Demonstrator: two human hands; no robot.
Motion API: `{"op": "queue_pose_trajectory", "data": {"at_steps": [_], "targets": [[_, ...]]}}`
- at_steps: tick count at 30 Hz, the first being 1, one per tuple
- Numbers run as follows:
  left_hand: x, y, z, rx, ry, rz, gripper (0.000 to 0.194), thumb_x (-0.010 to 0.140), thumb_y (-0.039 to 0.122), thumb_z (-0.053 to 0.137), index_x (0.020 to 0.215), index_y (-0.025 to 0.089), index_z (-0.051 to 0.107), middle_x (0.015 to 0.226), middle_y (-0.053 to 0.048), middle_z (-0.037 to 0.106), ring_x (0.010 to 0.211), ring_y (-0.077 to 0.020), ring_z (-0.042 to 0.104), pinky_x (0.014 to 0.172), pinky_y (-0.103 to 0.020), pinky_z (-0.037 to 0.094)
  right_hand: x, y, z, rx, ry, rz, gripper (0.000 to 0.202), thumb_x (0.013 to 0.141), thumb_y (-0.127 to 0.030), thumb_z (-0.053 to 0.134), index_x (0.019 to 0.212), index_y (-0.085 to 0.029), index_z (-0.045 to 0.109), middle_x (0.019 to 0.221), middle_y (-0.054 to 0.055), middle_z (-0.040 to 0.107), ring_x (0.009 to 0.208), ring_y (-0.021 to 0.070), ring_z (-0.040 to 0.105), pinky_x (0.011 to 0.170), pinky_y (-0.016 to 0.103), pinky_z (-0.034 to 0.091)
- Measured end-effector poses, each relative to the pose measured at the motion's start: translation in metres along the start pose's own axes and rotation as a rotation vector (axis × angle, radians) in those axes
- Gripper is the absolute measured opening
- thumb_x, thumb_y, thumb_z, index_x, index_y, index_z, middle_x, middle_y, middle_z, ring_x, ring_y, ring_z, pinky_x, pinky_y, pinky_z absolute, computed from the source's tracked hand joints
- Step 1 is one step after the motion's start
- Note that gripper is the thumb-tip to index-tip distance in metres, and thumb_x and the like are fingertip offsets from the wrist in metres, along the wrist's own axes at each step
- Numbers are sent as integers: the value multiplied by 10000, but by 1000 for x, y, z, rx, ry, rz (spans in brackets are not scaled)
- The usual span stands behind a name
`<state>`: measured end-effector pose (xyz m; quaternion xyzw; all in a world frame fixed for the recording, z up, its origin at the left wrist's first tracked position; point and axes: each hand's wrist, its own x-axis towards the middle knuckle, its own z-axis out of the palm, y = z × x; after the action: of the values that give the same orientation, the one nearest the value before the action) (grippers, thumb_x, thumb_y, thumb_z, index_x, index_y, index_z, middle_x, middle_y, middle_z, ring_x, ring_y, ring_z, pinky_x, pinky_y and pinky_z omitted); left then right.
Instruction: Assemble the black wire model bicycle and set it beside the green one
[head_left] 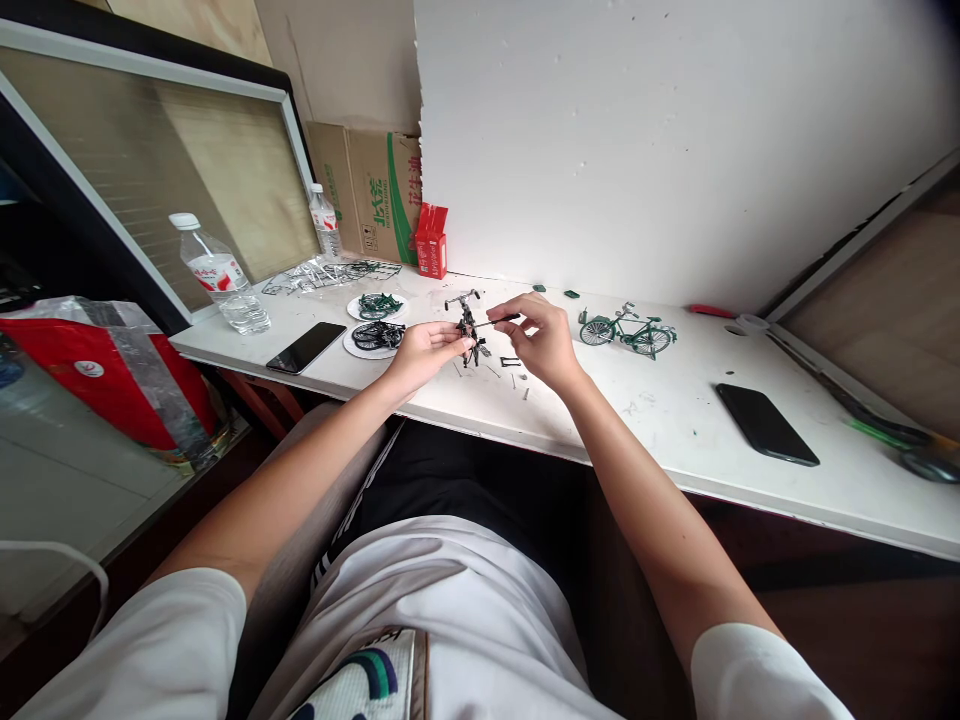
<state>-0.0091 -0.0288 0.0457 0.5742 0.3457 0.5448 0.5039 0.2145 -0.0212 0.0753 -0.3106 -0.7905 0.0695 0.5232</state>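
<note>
A small black model bicycle frame (468, 318) with handlebars stands upright over the white table, its lower part pinched in the fingers of my left hand (427, 352). My right hand (541, 335) grips the dark handle of a small screwdriver (507, 319). The thin shaft points left and its tip meets the frame; whether it sits in a screw is too small to tell. Below the hands lie a black bracket-like part (511, 362) and several tiny pins or screws (526, 393).
A green model bicycle (628, 330) stands right of my hands. Left are a plate of green parts (379, 306), a plate of black parts (375, 338), a phone (306, 347) and a water bottle (221, 275). A red box (432, 242) is behind; another phone (766, 424) lies right.
</note>
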Motion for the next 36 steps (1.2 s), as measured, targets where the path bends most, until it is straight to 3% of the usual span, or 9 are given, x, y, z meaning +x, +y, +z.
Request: {"op": "queue_pose_trajectory", "data": {"at_steps": [11, 17, 19, 22, 27, 36], "targets": [[-1, 1, 0, -9, 12, -21, 534, 685, 394, 1013, 1083, 100, 810, 1054, -145, 813, 934, -224, 744, 999, -416, 584, 3, 2, -6, -17, 19, -1, 126, 965, -206, 730, 1019, -260, 830, 1034, 69, 831, 1030, 277, 718, 701, 390, 632], [2, -3, -2, -6, 44, -35, 542, 656, 397, 1029, 1054, 116, 791, 1054, -129, 815, 956, -230, 751, 989, -412, 599, 6, 27, -25, -152, -2, 110, 135, 961, -264, 744, 1053, -239, 840, 1068, 87, 843, 1090, 313, 706, 750, 424, 640], [3, -4, -3, -10, 57, -44, 559, 638, 392, 1038, 1054, 118, 785, 1057, -125, 815, 959, -231, 755, 986, -415, 608, 4, 41, -35, -240, -72, 189, 146, 958, -253, 752, 1066, -227, 847, 1088, 96, 845, 1121, 319, 715, 874, 459, 638], [3, -6, -3, -9, 67, -53, 573, 625, 384, 1044, 1057, 118, 777, 1055, -121, 815, 985, -237, 760, 994, -416, 611, -2, 61, -50, -271, -222, 323, 109, 920, -228, 788, 1003, -207, 855, 1042, 86, 851, 1008, 289, 768, 951, 452, 614], [4, -8, -5, 9, 74, -61, 594, 623, 405, 1041, 1068, 112, 777, 1064, -127, 812, 1006, -246, 759, 974, -403, 609, -13, 78, -61, -220, -355, 482, 101, 855, -168, 818, 946, -192, 854, 958, 64, 847, 943, 256, 792, 911, 367, 613], [7, -14, -7, 1, 54, -61, 612, 592, 414, 1056, 1059, 114, 798, 1059, -131, 823, 1012, -249, 767, 1024, -437, 615, -13, 75, -56, -370, -629, 632, 271, 858, -96, 806, 1101, -201, 861, 1055, 52, 838, 971, 222, 768, 770, 261, 560]]}}
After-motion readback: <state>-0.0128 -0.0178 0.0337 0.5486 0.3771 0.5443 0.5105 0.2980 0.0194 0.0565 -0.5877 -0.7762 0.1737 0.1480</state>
